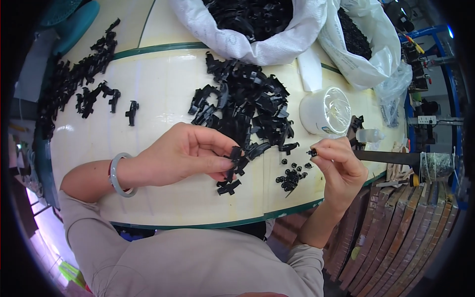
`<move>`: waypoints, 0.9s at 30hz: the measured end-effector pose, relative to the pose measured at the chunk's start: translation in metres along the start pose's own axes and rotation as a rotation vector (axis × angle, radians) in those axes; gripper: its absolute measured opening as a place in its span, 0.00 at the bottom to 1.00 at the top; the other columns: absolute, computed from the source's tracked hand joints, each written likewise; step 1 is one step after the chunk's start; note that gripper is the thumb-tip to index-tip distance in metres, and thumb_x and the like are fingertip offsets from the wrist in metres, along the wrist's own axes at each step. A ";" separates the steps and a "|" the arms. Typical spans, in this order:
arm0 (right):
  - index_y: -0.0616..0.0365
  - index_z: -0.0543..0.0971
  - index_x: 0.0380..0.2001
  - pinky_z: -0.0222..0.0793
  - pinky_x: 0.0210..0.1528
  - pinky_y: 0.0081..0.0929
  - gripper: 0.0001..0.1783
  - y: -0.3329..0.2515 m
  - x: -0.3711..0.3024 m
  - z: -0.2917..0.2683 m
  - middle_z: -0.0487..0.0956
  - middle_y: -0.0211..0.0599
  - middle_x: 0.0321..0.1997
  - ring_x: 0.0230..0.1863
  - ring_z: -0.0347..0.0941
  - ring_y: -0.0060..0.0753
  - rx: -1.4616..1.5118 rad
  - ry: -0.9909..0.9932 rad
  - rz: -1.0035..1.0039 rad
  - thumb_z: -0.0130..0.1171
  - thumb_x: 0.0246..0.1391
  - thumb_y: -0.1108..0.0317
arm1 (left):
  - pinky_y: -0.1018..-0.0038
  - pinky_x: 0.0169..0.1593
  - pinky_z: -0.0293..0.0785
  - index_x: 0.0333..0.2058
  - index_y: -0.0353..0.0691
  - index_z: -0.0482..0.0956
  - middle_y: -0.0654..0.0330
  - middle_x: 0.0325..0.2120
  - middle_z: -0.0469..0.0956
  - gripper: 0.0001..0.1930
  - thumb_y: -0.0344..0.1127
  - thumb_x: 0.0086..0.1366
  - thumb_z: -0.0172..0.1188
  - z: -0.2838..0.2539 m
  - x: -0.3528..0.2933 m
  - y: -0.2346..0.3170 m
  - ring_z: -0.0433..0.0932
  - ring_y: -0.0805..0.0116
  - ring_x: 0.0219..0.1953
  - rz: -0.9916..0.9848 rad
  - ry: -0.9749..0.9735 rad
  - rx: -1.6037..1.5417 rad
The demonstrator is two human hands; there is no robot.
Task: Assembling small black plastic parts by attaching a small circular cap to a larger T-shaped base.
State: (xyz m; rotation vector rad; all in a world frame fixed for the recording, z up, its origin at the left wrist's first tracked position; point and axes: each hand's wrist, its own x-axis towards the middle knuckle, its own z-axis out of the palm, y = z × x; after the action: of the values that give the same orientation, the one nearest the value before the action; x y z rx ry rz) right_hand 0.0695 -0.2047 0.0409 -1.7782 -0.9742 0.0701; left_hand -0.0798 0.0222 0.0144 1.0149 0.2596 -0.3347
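My left hand is closed on a black plastic part, held between thumb and fingers above the table. Pinched in the fingertips of my right hand is a small round black piece, apart from the part in the left. Just below and between the hands lies a little heap of similar small black pieces. Beyond my left fingers spreads a big pile of black plastic parts. One more black part rests on the table under my left hand.
Many black parts line the table's left side, with a single one set apart. A white tub stands behind my right hand. Two white sacks of black parts sit at the back. A dark bar juts in from the right.
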 end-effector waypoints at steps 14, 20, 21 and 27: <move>0.60 0.80 0.27 0.65 0.27 0.20 0.07 0.030 0.048 -0.036 0.79 0.32 0.29 0.27 0.69 0.26 -0.739 0.036 -0.178 0.63 0.39 0.79 | 0.78 0.36 0.76 0.42 0.31 0.74 0.56 0.32 0.78 0.12 0.22 0.58 0.55 -0.003 0.000 -0.002 0.79 0.67 0.35 -0.023 0.009 0.013; 0.60 0.80 0.26 0.65 0.27 0.21 0.07 0.033 0.053 -0.036 0.79 0.32 0.29 0.27 0.69 0.26 -0.782 -0.044 -0.160 0.63 0.38 0.79 | 0.78 0.36 0.76 0.42 0.31 0.74 0.56 0.32 0.78 0.12 0.22 0.58 0.55 -0.004 0.001 -0.004 0.79 0.67 0.35 -0.024 0.027 0.001; 0.61 0.80 0.26 0.65 0.27 0.21 0.07 0.033 0.053 -0.037 0.79 0.32 0.29 0.27 0.68 0.27 -0.800 -0.058 -0.151 0.63 0.38 0.79 | 0.79 0.36 0.76 0.42 0.31 0.74 0.56 0.32 0.78 0.12 0.22 0.58 0.55 -0.004 0.001 -0.004 0.79 0.67 0.35 -0.024 0.023 0.000; 0.64 0.79 0.28 0.64 0.30 0.18 0.08 0.021 0.046 -0.039 0.79 0.35 0.30 0.29 0.68 0.23 -0.596 -0.019 -0.035 0.61 0.40 0.83 | 0.79 0.36 0.76 0.42 0.31 0.74 0.56 0.32 0.78 0.11 0.22 0.58 0.56 -0.005 0.000 -0.003 0.79 0.67 0.34 -0.017 0.026 -0.023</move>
State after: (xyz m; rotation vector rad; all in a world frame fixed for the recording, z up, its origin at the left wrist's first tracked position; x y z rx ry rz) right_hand 0.1309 -0.2070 0.0585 -2.3002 -1.1143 -0.2513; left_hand -0.0808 0.0249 0.0096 0.9954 0.2951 -0.3333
